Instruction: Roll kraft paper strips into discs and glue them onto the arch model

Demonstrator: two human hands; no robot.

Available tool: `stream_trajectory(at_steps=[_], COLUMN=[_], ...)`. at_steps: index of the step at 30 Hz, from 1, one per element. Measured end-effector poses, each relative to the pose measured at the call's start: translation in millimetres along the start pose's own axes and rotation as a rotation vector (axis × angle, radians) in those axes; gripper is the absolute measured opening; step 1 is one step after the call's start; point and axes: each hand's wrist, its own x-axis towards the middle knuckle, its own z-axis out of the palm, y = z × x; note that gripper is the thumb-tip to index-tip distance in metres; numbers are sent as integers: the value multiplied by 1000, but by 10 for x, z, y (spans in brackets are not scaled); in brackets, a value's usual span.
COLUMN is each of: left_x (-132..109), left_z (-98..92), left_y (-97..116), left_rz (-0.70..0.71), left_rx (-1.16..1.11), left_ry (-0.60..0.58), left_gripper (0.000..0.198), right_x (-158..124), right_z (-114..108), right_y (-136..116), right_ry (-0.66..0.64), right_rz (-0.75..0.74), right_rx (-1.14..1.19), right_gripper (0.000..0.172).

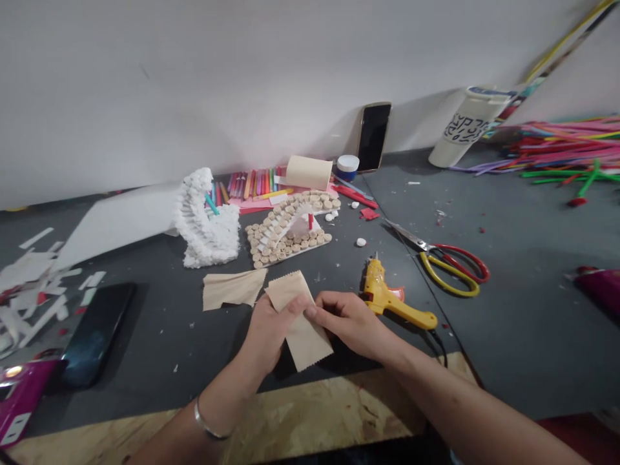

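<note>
A strip of tan paper (310, 342) with zigzag-cut ends is pinched in both hands over the front of the dark table. My left hand (271, 326) grips its left side with the thumb on top. At its right edge, my right hand (346, 320) presses thumb and fingers together on the paper. Another piece of tan paper (230, 289) lies flat beyond my left hand. Just right of my right hand rests a yellow glue gun (387, 297). Behind the hands stands a small model of rolled tan paper coils (290, 229), with a white staircase-like model (206, 223) beside it.
Scissors (436, 255) with red and yellow handles lie at right. A dark phone (99, 332) and white paper scraps (29, 278) are at left. Against the wall are markers (256, 184), a paper roll (310, 172), an upright phone (374, 137), a tumbler (467, 126) and pipe cleaners (562, 145).
</note>
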Motion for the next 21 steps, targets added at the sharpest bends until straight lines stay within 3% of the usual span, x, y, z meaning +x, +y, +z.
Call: stream_trajectory(at_steps=[4, 10, 12, 16, 18, 21], left_x=[-34, 48, 67, 14, -27, -56], left_z=[37, -71, -93, -48, -3, 41], left_y=[24, 210, 225, 111, 47, 33], left_rz=[8, 227, 257, 93, -3, -38], left_rx=[-22, -136, -189, -138, -71, -72], left_ry=[74, 158, 115, -129, -111, 25], left_gripper=[39, 32, 41, 57, 51, 41], right_x=[-16, -48, -56, -54, -47, -38], right_z=[23, 38, 32, 23, 33, 62], right_y=[21, -21, -29, -40, -46, -52], right_ry=[0, 38, 99, 153, 128, 83], right_rz=[-29, -32, -39, -43, -45, -28], right_rx=[-46, -63, -44, -43, -46, -64], right_gripper=[37, 37, 38, 40, 41, 39])
